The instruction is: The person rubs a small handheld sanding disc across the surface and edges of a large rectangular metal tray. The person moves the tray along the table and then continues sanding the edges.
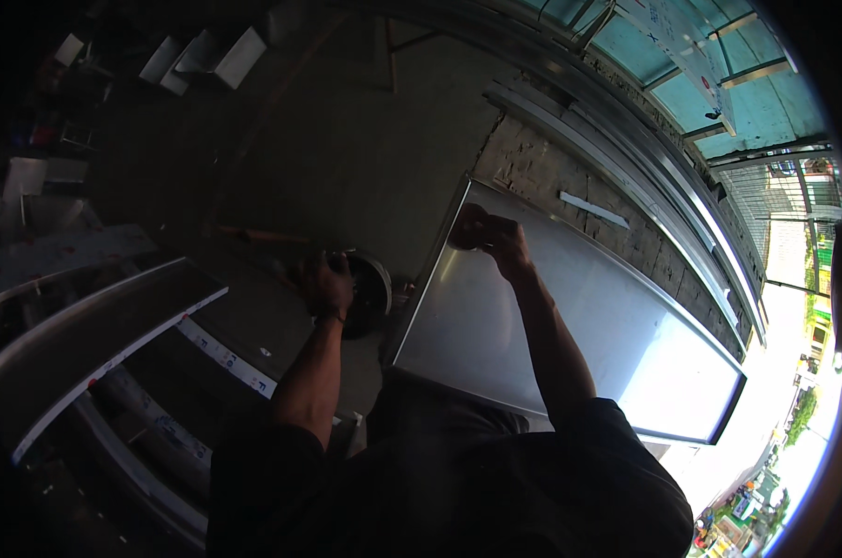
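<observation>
My R hand is out in front, fingers closed together on the near side of a round reddish-brown pad. Pad's at the far L corner of a shiny metal panel, over its surface; can't tell if it's touching the metal or just above. Panel lies lengthwise from in front of me off to my R, w/ a thin raised rim; its R end is v. bright w/ daylight, L end much darker.

My L hand is lower & further L, off the panel, at the L side of a dark round container w/ a pale rim. Fingers are bent, but it's too dark there, so can't tell if they're clamped on it or just resting nr it. Container's just beside the panel's L edge, btwn it & my L hand.

Beyond the panel there's a rough, worn surface w/ a short pale strip on it, nr the panel's far edge, & long metal bars running alongside. To my L, a long dark metal piece w/ a light edge sits at an angle; a white strip w/ blue marks is nr it. Bent pale sheet pieces are far off, upper L. Turquoise sheeting is upper R.
</observation>
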Available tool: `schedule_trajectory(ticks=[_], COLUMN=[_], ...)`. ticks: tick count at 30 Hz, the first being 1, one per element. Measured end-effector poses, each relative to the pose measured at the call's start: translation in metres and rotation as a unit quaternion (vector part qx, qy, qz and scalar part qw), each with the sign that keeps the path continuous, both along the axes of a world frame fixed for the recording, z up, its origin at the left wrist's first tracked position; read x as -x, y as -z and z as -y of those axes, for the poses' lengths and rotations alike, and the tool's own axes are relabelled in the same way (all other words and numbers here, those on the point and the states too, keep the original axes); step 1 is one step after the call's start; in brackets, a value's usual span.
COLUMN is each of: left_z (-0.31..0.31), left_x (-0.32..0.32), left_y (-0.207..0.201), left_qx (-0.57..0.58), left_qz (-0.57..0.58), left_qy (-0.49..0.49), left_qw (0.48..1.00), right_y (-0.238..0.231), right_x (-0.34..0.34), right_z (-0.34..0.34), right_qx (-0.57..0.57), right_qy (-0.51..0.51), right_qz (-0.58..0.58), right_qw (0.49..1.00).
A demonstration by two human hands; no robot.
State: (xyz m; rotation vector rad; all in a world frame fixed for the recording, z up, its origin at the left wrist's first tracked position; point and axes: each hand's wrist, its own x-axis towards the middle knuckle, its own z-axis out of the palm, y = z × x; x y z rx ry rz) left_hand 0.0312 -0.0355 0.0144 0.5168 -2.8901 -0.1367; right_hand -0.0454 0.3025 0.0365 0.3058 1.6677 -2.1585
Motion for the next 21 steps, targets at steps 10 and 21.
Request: schedule_trajectory(ticks=[10,21], left_z=[-0.004,0.000], left_x=[0.001,-0.001], left_y=[0.001,0.009], left_qx=[-0.042,-0.043], left_qz=[0.046,0.063], left_qy=[-0.011,-0.013], left_qw=[0.998,0.997], right_y=[-0.014,-0.019], right_x=[-0.004,-0.051], right_z=[0.009,0.015], right_qx=[-0.028,-0.010], right_qy=[0.034,0.019], right_qz=[0.023,0.038], right_qw=[0.999,0.999])
